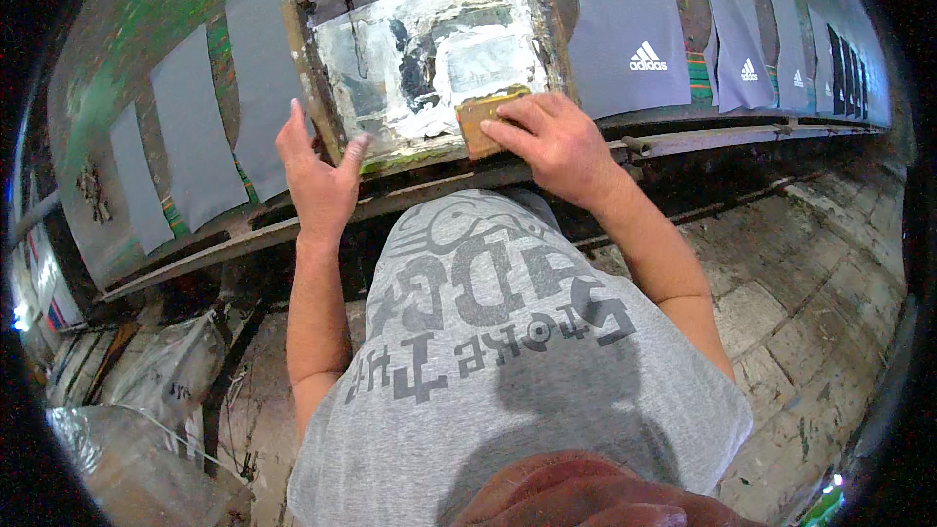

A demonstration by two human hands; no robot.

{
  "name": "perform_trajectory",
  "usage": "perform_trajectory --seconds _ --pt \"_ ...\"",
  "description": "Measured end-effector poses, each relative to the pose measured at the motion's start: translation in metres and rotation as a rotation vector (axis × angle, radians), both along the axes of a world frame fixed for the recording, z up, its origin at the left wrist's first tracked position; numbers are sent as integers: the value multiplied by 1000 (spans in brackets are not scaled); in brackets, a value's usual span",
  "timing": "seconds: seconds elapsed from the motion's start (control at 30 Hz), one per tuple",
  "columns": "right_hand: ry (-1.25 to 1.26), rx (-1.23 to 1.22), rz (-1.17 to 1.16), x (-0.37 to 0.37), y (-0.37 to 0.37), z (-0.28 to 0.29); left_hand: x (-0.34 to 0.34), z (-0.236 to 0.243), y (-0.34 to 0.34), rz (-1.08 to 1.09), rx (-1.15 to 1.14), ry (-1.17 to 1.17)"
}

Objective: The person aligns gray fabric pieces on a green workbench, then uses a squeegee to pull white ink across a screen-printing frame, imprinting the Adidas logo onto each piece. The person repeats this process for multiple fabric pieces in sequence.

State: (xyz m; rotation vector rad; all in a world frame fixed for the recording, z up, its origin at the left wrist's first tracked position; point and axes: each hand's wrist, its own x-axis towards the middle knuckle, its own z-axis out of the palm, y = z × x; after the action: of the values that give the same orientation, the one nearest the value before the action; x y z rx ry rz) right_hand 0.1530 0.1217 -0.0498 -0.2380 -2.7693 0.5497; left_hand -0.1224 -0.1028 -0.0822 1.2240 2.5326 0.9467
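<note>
A screen-printing frame (302,63) with worn wooden sides lies on the table in front of me. Its mesh (488,44) is smeared with white ink, with dark and greyish patches in the middle. My right hand (574,148) grips a squeegee (476,129), a flat brown blade, at the frame's near right part. The squeegee's lower edge is against or just over the inked mesh; I cannot tell which. My left hand (325,181) is at the frame's near left corner, fingers stretched out along the outer side and thumb apart. It appears to hold nothing.
Grey fabric panels (625,15) lie in a row along the table, with white printed logos on those to the right and plain ones (195,127) to the left. A metal rail (722,141) runs along the near edge. Clear plastic sheeting (127,459) lies at the lower left.
</note>
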Motion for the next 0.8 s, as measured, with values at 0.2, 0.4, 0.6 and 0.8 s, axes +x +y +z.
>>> perform_trajectory --seconds 0.2,0.4,0.6,0.8 --pt "-94 -76 62 12 -5 9 -13 -28 16 203 -62 -5" --pt "-13 -182 124 -13 73 30 -13 -34 28 309 -53 55" --pt "48 91 72 -130 183 8 -9 -29 31 358 -107 40" --pt "-512 -151 96 -230 243 -21 -6 -25 31 332 -71 21"
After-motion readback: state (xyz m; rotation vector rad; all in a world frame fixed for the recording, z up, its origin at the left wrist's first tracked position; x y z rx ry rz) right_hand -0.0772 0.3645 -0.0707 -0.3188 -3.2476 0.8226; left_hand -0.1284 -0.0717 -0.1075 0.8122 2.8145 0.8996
